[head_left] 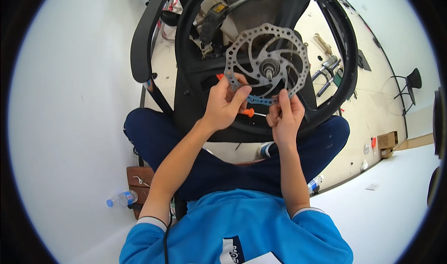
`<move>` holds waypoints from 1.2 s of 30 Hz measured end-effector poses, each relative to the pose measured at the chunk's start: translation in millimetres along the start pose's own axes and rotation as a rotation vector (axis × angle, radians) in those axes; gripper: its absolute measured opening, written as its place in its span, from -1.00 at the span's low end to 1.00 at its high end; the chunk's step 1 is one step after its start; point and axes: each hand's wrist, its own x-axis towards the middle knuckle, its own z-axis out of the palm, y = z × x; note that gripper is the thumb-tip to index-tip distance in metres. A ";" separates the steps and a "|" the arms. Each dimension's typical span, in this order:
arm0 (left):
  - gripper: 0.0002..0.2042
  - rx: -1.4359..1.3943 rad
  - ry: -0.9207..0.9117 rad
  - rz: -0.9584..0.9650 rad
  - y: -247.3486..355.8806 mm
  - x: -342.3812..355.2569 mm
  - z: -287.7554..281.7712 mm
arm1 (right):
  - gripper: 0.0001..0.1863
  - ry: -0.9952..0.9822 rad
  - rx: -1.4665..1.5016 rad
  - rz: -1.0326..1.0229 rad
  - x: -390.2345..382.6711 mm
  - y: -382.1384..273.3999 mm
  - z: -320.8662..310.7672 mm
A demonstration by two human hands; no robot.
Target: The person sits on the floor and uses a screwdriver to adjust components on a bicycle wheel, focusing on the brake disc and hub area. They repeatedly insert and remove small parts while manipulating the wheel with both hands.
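Observation:
A silver perforated brake disc (253,41) is around the axle hub (269,69) of a black spoked wheel (350,61), which rests on a black chair. My left hand (223,103) grips the disc's lower left edge, thumb on top. My right hand (286,115) pinches its lower right edge, thumb on the face. The disc's lower stretch between my hands looks bluish. An orange-handled screwdriver (247,112) lies just under it, between my hands, its shaft pointing toward my right fingers. Another orange piece shows behind my left fingertips.
The chair's armrest (139,50) rises at upper left. Metal fork tubes (321,71) and tools lie on the floor at right, with a stool-like black chair (409,84) and a cardboard box (387,140) beyond. A plastic bottle (123,199) lies at lower left. White surfaces flank me.

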 end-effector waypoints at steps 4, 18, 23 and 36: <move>-0.82 0.017 0.047 -0.005 0.0 14.5 -5.5 | -0.73 -0.044 0.063 -0.023 7.7 11.8 2.7; -0.80 0.041 0.058 -0.031 6.2 18.5 -2.3 | -0.69 -0.047 0.096 -0.075 6.3 8.2 13.1; -0.77 0.095 0.000 -0.061 -3.9 -0.7 -2.7 | -0.71 0.022 0.099 -0.018 -2.6 7.8 10.6; -0.79 0.018 0.092 -0.116 1.5 3.7 -2.0 | -0.77 -0.094 0.207 0.115 -11.1 23.6 -16.7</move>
